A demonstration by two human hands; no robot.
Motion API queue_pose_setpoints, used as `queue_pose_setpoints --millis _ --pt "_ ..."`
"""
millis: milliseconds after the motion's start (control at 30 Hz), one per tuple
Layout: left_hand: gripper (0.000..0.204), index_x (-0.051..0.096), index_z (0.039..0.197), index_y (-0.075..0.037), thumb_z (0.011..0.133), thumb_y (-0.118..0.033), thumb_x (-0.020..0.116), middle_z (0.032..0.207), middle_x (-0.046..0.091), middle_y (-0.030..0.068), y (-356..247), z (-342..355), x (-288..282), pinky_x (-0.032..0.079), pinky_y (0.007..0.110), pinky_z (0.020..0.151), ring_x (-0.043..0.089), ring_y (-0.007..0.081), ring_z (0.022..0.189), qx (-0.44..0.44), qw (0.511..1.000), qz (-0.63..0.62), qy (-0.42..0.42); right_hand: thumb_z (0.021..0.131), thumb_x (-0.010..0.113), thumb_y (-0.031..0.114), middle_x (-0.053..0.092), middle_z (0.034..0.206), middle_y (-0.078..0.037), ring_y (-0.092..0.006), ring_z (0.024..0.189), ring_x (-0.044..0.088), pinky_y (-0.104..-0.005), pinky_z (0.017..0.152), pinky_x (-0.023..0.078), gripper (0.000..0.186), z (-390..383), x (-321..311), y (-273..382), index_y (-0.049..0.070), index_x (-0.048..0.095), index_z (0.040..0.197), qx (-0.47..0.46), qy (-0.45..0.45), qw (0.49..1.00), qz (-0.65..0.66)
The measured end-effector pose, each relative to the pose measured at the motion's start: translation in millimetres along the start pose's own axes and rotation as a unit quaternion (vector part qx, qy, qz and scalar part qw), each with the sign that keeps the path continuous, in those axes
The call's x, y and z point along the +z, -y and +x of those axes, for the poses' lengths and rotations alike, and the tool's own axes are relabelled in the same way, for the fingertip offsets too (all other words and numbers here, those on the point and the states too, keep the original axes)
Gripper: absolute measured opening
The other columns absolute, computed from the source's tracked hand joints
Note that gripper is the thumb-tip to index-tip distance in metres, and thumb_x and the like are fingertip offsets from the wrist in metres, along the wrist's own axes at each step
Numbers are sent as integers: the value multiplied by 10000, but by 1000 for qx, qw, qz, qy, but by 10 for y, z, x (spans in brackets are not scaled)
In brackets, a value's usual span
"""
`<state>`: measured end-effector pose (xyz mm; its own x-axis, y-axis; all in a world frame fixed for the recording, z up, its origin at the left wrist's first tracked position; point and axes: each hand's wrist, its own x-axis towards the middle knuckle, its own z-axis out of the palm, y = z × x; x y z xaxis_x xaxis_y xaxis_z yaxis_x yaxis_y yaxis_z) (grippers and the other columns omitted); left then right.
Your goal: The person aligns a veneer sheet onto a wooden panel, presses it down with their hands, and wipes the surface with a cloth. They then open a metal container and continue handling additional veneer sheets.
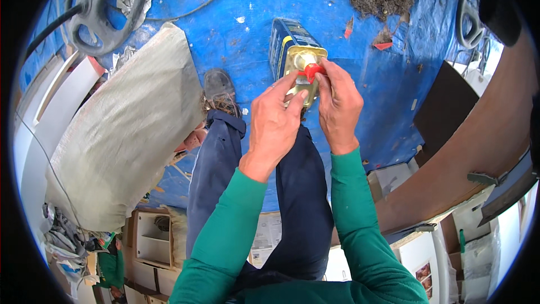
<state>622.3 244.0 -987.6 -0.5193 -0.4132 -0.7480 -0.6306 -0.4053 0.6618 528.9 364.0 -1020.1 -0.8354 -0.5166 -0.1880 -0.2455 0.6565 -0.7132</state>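
A rectangular metal can with dark blue sides and a gold top lies tilted between my hands, above my legs in the middle of the view. My right hand pinches the red plastic cap or spout at the can's top. My left hand is closed on the near, gold end of the can, thumb and fingertips just left of the red piece. Part of the can's near end is hidden by my fingers.
A blue tarp covers the floor. A pale board, grey wheel-shaped parts and cables lie left. Dirt clumps sit at the top right. A brown curved panel runs along the right. A shelf box is at lower left.
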Motion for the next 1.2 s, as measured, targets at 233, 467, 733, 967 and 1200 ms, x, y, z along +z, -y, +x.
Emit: queue_pose_setpoints --millis 233,467,733,967,1200 --pt "490 611 1514 82 1064 -96 689 1392 743 249 212 178 232 567 355 1066 736 263 1271 -77 990 -114 -2 927 791 -30 776 1115 -144 -339 967 770 -402 808 618 261 277 -161 -74 61 786 1171 -69 102 992 -40" --pt "491 614 1506 98 1056 -67 723 1376 756 197 243 271 264 575 319 1050 732 190 1218 -108 983 -147 -13 924 807 -12 779 1011 -134 -320 880 767 -395 764 608 174 429 -195 -57 43 806 1089 -37 140 989 -29" --pt "336 789 1275 65 1002 -128 812 1145 835 177 137 343 315 610 313 874 785 171 1000 -124 983 -98 -90 935 822 16 778 945 -134 -241 812 741 -354 734 576 146 381 -149 83 13 841 1079 115 109 987 32" --pt "222 855 1151 0 1002 -156 802 994 850 173 35 375 307 595 329 798 775 154 865 -44 991 45 -118 939 821 70 775 884 -143 -240 811 741 -362 731 557 140 373 -107 175 -5 853 1053 219 79 972 33" --pt "223 853 1113 11 1009 -176 789 948 841 187 -74 467 259 596 356 759 781 180 813 -57 991 89 -87 952 804 109 781 901 -152 -260 823 762 -380 759 568 181 315 4 129 -14 849 1076 285 34 955 71"
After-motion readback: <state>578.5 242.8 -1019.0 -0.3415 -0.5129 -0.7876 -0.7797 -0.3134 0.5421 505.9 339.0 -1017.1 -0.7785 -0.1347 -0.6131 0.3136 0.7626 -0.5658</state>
